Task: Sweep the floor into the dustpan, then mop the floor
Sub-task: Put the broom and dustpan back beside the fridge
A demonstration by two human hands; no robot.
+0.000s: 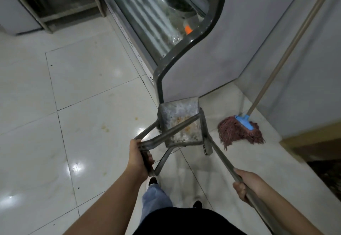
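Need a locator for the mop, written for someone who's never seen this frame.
Find the curved glass display case at top centre, then follow its grey side panel down to the floor on the right. There the mop rests head-down, its pale wooden pole leaning up to the top right corner. Its reddish-brown strings under a bright blue clamp set it apart from the grey metal dustpan beside it.

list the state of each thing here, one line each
dustpan: held up by its handle frame, orange-brown debris inside
broom: head beside the dustpan's right edge, handle gripped
mop: leaning, unheld, head resting on the floor
left hand: grips the dustpan handle
right hand: grips the broom handle
floor: glossy, yellowish stains
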